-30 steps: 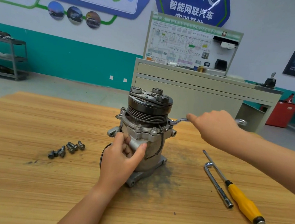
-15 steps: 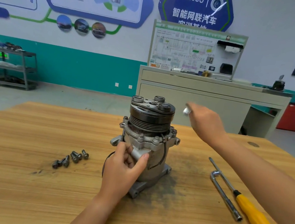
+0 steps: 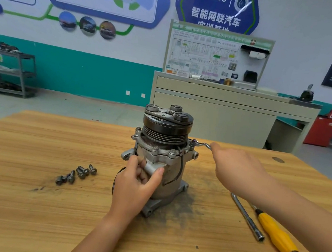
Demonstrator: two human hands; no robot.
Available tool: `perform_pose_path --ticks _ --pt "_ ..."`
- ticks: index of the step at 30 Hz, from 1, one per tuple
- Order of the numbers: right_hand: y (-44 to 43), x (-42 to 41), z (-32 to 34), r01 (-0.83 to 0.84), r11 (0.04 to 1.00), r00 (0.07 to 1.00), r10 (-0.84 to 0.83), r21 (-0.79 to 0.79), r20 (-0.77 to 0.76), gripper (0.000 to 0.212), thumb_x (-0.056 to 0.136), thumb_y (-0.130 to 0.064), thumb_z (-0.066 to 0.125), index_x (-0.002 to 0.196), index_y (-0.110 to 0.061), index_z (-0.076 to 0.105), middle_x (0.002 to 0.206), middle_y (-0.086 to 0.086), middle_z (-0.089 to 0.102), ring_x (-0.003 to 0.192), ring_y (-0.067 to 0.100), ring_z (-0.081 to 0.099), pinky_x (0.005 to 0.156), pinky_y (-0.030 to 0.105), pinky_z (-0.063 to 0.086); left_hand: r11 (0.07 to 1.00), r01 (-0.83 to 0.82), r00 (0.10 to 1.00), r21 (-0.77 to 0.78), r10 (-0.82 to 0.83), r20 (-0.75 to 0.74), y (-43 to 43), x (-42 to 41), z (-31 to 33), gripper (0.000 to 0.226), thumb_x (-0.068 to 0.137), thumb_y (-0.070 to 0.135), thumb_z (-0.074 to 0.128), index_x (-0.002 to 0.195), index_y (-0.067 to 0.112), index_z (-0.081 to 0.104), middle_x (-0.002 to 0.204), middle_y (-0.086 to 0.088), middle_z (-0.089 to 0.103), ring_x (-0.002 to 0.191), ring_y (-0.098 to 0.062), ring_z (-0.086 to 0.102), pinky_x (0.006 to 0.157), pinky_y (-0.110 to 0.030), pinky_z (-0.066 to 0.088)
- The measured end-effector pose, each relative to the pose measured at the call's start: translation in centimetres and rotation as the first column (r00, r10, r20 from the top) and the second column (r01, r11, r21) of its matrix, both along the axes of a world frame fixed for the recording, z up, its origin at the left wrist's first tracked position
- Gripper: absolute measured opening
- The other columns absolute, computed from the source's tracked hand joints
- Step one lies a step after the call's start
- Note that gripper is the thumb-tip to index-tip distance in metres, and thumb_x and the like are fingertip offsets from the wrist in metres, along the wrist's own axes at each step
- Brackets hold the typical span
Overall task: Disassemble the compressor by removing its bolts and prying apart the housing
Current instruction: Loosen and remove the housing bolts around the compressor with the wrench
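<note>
The right hand (image 3: 236,172) is wrapped round a wrench (image 3: 203,144) seated on a flange bolt (image 3: 194,142). The left hand (image 3: 137,183) grips the compressor (image 3: 166,126) body, likely bracing it against the turn. It stands upright mid-surface (image 3: 24,213), with the removed bolts (image 3: 77,173) parked to the left.

One compressor (image 3: 163,161) stands between two hands. Off to the left of the left hand (image 3: 134,187) lies a huddle of loose bolts (image 3: 77,174); I count six, though they overlap. The right hand (image 3: 237,170) holds one small wrench (image 3: 202,144). On the near side of that hand lie two more tools: one L-shaped socket wrench (image 3: 248,217) and one yellow-handled screwdriver (image 3: 275,233).
</note>
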State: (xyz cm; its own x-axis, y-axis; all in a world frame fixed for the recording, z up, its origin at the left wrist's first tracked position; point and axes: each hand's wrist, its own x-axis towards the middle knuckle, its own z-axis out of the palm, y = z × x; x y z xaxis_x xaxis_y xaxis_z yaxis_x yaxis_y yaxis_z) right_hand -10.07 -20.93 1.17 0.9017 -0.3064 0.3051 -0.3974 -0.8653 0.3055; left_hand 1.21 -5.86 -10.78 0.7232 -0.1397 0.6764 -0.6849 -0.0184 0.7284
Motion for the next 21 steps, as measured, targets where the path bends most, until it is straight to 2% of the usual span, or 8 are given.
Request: perform_pose_path --ticks 4,6,8,10,11,13,17,21 --pt "1.5 0.5 1.4 -0.015 0.986 0.990 -0.008 -0.165 -0.141 0.039 0.089 0.003 0.040 0.126 -0.006 0.039 0.064 -0.001 0.038 0.059 0.018 0.044 0.044 0.025 0.030 1.000 0.015 1.000 -0.007 -0.015 -0.007 0.0 0.0 0.0 0.028 0.076 0.035 0.071 0.075 0.026 0.045 0.056 0.007 0.053 0.045 -0.005 0.044 0.045 -0.013 0.031" --pt "2.2 0.7 1.6 -0.042 0.966 0.977 -0.014 -0.255 -0.211 0.046 0.089 0.005 0.039 0.135 0.004 0.030 0.089 0.006 0.057 0.081 0.026 0.058 0.052 0.028 0.035 1.000 0.018 1.000 -0.012 -0.019 -0.019 0.0 -0.1 0.0 0.028 0.077 0.037 0.071 0.076 0.026 0.045 0.057 0.003 0.054 0.046 -0.006 0.044 0.045 -0.016 0.031" --pt "2.4 0.8 1.5 -0.075 0.932 0.963 -0.025 -0.355 -0.268 0.054 0.090 0.007 0.038 0.140 0.008 0.017 0.109 0.013 0.059 0.091 0.030 0.062 0.048 0.029 0.035 1.000 0.020 1.000 -0.013 -0.020 -0.022 0.0 -0.2 0.1 0.027 0.077 0.033 0.072 0.076 0.024 0.046 0.058 0.002 0.054 0.046 -0.006 0.043 0.045 -0.017 0.032" --pt "1.8 0.9 1.9 -0.084 0.915 0.956 -0.037 -0.394 -0.290 0.049 0.092 0.003 0.038 0.139 0.007 0.022 0.090 0.009 0.058 0.071 0.024 0.059 0.039 0.028 0.026 1.000 0.023 0.999 -0.020 -0.023 -0.024 0.1 -0.3 0.2 0.025 0.074 0.036 0.068 0.076 0.024 0.046 0.055 0.007 0.052 0.046 -0.006 0.043 0.045 -0.015 0.031" --pt "1.4 0.9 2.3 -0.079 0.919 0.956 -0.040 -0.386 -0.292 0.042 0.093 -0.001 0.037 0.134 0.003 0.031 0.074 0.005 0.050 0.058 0.019 0.050 0.038 0.026 0.024 0.999 0.025 0.999 -0.021 -0.026 -0.026 0.1 -0.3 0.2 0.025 0.073 0.038 0.066 0.076 0.025 0.046 0.055 0.009 0.052 0.046 -0.005 0.044 0.045 -0.014 0.031" --pt "0.6 1.0 3.0 -0.081 0.928 0.949 -0.040 -0.364 -0.314 0.026 0.094 -0.007 0.036 0.119 -0.006 0.044 0.061 0.000 0.035 0.048 0.013 0.034 0.039 0.024 0.024 0.999 0.031 0.999 -0.016 -0.031 -0.032 0.1 -0.3 0.2 0.025 0.073 0.039 0.066 0.076 0.025 0.045 0.055 0.010 0.053 0.047 -0.006 0.045 0.046 -0.015 0.032" --pt "-0.3 1.7 3.0 -0.032 0.945 0.936 -0.086 -0.325 -0.341 0.026 0.091 0.000 0.043 0.117 -0.005 0.042 0.062 0.001 0.033 0.054 0.016 0.039 0.045 0.025 0.032 0.999 0.033 0.999 -0.021 -0.033 -0.031 0.1 -0.2 0.2 0.025 0.071 0.040 0.064 0.075 0.024 0.045 0.052 0.011 0.051 0.047 -0.006 0.045 0.046 -0.014 0.032" --pt "-1.9 3.3 2.5 -0.025 0.950 0.965 -0.059 -0.311 -0.257 0.029 0.090 0.003 0.046 0.117 -0.006 0.044 0.071 0.001 0.043 0.071 0.021 0.047 0.060 0.027 0.040 0.999 0.036 0.999 -0.019 -0.037 -0.027 0.0 -0.2 0.0 0.027 0.076 0.033 0.070 0.076 0.024 0.045 0.054 0.008 0.051 0.048 -0.006 0.045 0.046 -0.018 0.032"
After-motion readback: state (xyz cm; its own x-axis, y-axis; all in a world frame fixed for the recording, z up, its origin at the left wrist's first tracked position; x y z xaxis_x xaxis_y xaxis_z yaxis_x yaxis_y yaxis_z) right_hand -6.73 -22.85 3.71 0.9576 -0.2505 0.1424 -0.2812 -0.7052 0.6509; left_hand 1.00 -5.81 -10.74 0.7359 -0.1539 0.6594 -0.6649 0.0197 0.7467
